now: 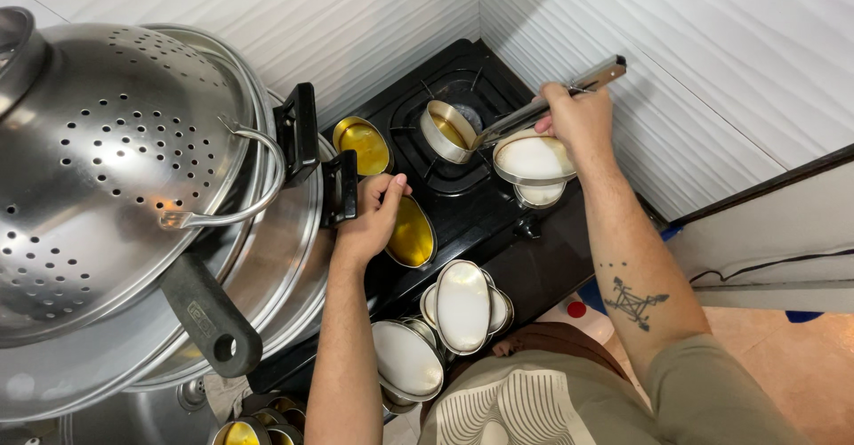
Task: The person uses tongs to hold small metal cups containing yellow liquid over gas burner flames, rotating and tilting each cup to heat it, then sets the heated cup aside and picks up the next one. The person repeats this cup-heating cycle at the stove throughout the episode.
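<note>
My right hand [576,118] grips a pair of metal tongs [601,76] clamped on the rim of a small steel pot [445,130], which is tilted over the black gas stove [498,223] with yellow liquid inside. My left hand [372,220] holds the edge of an oval steel tin [413,233] filled with yellow liquid, resting on the stove. A second filled oval tin [363,144] sits farther back, near the wall.
Stacks of overturned oval tins lie right of the pot [534,160] and at the stove's front [463,307] [406,359]. A large steel colander [107,160] over wide pans with black handles [206,312] fills the left side. White wavy wall tiles stand behind.
</note>
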Motion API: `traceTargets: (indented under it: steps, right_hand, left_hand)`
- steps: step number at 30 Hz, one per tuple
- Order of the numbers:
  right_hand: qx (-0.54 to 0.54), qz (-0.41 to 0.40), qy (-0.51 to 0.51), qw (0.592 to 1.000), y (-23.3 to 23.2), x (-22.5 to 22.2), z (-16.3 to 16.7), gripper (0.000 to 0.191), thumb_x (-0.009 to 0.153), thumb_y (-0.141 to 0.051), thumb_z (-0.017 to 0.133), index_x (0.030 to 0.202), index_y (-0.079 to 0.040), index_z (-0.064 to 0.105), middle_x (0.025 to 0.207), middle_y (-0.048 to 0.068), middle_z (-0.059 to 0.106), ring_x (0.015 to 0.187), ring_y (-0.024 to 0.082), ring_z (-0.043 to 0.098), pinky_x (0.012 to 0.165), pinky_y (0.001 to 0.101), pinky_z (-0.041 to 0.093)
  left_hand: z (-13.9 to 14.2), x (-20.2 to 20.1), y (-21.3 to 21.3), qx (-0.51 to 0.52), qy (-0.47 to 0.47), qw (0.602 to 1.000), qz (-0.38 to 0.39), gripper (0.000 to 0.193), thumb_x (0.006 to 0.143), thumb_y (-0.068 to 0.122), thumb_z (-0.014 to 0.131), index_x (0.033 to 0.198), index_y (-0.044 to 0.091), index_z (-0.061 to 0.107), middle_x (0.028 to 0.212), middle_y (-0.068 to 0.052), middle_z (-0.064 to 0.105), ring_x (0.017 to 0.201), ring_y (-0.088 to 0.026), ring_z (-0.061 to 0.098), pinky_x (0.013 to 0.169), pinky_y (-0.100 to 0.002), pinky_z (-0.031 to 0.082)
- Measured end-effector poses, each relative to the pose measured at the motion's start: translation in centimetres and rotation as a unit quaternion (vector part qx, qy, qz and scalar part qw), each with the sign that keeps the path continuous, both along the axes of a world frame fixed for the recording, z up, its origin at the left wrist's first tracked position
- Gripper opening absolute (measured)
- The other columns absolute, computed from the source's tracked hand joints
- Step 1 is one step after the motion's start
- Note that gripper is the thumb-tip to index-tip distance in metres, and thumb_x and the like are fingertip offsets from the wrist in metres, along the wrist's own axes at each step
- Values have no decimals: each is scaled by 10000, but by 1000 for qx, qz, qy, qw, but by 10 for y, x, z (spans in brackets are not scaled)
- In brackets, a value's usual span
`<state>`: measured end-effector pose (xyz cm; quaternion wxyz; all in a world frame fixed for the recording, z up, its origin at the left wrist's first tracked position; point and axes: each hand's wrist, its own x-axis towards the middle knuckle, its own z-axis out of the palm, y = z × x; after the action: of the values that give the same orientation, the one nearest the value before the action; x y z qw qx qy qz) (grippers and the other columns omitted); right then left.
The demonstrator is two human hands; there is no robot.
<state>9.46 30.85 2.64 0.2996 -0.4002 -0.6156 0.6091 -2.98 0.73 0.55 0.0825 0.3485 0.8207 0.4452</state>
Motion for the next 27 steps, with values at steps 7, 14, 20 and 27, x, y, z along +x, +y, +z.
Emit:
traceTargets:
  steps: [7,14,20,27]
  right_hand:
    - [-73,-19,77,994,1,5,-23,195,878,-131,662,874,58,709,730,104,726,477,155,646,420,264,459]
    - [-106,-32,85,990,-9,13,-31,244,933,-196,664,900,40,717,688,104,685,519,131,650,433,250,408]
    - [-160,-21,125,979,-22,21,-48,282,969,-266,619,993,-2,715,688,96,700,564,100,594,520,238,428]
    - [-177,-12,226,958,-30,28,-67,316,1026,-283,636,1104,17,694,799,114,722,659,107,625,621,247,492]
  left_hand:
    - [-1,0,0,-24,-5,1000,11,367,1028,373,577,902,68,736,869,-67,718,800,-184,650,736,-317,506]
    - [4,1,0,-42,-5,999,13,369,1030,380,570,907,75,737,871,-67,718,797,-188,651,736,-319,506]
    - [4,3,0,-31,7,999,12,368,1024,374,575,905,67,740,866,-69,719,798,-191,654,731,-320,507]
    - [2,3,2,-39,-7,999,9,374,1026,370,576,899,56,734,844,-79,719,778,-203,653,713,-334,501]
